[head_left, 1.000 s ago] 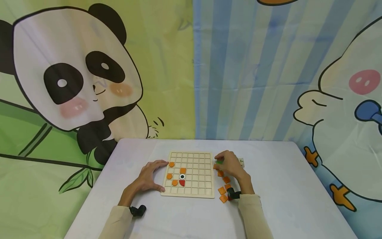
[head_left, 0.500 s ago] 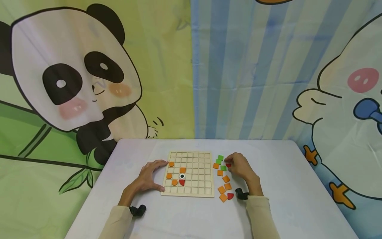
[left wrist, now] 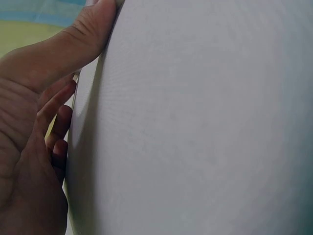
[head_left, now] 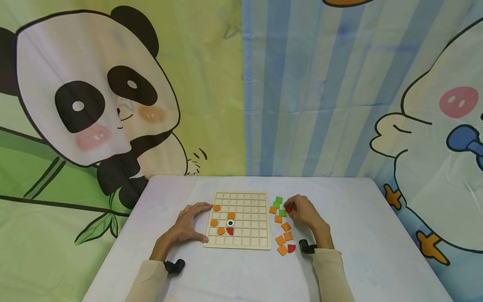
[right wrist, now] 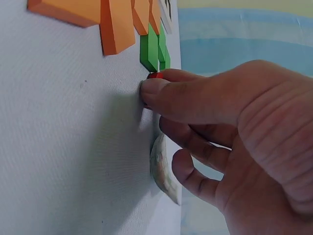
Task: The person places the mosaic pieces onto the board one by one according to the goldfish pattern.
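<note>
A wooden grid board (head_left: 250, 247) lies on the table, bearing orange discs (head_left: 221, 231), an orange square (head_left: 231, 215), a black-and-white eye piece (head_left: 230, 223) and a red quarter-circle piece (head_left: 230, 231). My left hand (head_left: 186, 222) rests at the board's left edge, thumb at the near corner and fingers spread towards the far end. To the right of the board, my right hand (head_left: 305, 212) pinches another red piece (right wrist: 155, 75) between thumb and forefinger, at table level. The fingers mostly cover that piece. Green tiles (right wrist: 149, 51) lie just beside it.
Several orange square tiles (head_left: 286, 226) lie scattered along the board's right side, with a loose red quarter-circle piece (head_left: 291, 248) at the near end. A curved, patterned flat item (right wrist: 163, 169) lies beyond my right fingers. Printed curtains (head_left: 302, 84) hang behind the table.
My right hand has moved right from the green tiles beside the board to the red piece, uncovering the green tiles, and now pinches the red piece. My left hand has stayed put.
</note>
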`<state>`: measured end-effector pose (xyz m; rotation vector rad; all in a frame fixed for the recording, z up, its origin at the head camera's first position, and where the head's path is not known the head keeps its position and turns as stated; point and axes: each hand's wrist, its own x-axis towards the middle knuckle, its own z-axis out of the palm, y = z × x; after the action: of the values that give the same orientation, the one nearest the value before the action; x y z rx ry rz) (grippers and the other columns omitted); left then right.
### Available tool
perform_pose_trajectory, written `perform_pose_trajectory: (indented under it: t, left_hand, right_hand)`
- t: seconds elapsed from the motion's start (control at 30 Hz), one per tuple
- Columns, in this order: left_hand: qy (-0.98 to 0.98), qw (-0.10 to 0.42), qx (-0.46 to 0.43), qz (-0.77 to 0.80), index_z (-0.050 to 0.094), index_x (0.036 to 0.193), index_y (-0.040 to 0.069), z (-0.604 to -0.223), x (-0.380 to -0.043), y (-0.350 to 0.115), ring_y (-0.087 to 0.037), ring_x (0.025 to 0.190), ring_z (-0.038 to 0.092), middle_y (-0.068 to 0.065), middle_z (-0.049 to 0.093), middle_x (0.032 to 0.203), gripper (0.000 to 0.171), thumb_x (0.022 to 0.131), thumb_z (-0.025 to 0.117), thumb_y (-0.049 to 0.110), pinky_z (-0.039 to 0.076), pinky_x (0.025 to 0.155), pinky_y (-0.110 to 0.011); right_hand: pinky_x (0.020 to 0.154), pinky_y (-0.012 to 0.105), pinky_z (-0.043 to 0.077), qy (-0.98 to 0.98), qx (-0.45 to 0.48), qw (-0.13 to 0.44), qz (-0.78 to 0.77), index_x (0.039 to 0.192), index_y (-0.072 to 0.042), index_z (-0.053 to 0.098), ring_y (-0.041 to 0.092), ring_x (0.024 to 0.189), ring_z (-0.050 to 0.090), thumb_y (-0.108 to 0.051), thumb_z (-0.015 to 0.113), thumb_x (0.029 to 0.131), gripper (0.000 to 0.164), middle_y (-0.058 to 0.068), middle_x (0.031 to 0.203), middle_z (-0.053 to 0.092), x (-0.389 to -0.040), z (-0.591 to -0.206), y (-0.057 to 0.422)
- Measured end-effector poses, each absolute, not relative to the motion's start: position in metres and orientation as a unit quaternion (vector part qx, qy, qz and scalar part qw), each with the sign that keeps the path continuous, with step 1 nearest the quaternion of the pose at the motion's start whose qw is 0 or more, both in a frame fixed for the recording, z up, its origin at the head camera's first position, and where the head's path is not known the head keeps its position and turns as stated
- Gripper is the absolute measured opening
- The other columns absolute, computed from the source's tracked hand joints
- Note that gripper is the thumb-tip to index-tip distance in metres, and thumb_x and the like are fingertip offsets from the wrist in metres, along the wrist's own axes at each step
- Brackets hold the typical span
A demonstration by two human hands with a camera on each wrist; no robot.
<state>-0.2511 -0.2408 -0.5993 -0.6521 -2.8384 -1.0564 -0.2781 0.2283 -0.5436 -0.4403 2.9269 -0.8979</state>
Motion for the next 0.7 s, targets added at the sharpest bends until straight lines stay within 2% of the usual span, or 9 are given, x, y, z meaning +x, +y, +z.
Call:
perform_pose_trajectory:
  t: [0.13, 0.37, 0.7]
  left_hand:
    - [-0.917, 0.014, -0.204, -0.342, 0.059, 0.157, 0.028, -0.600, -0.251, -0.240, -0.036, 0.139, 0.050, -0.005, 0.055, 0.164, 0.122, 0.048, 0.106, 0.060, 0.032, 0.112, -0.063]
    - [-0.920, 0.002, -0.195, -0.340, 0.060, 0.157, 0.021, -0.591, -0.248, -0.237, -0.040, 0.139, 0.050, -0.011, 0.055, 0.164, 0.121, 0.050, 0.108, 0.054, 0.032, 0.112, -0.067]
    - [-0.926, -0.010, -0.191, -0.327, 0.058, 0.158, 0.020, -0.588, -0.247, -0.236, -0.039, 0.141, 0.049, -0.010, 0.054, 0.166, 0.120, 0.053, 0.108, 0.050, 0.033, 0.111, -0.063]
  right_hand:
    - [0.084, 0.040, 0.055, 0.944, -0.149, 0.008, -0.293, 0.110, -0.002, 0.083, 0.019, 0.084, 0.061, 0.009, 0.081, 0.083, 0.029, 0.008, 0.097, 0.079, -0.276, -0.544, 0.229]
    - [0.086, 0.042, 0.055, 0.941, -0.146, -0.010, -0.304, 0.110, -0.002, 0.083, 0.021, 0.085, 0.059, 0.006, 0.082, 0.081, 0.030, 0.010, 0.099, 0.078, -0.272, -0.539, 0.228]
    - [0.083, 0.039, 0.057, 0.924, -0.188, -0.025, -0.334, 0.108, -0.003, 0.083, 0.021, 0.088, 0.065, 0.004, 0.080, 0.085, 0.024, 0.008, 0.101, 0.077, -0.276, -0.542, 0.208]
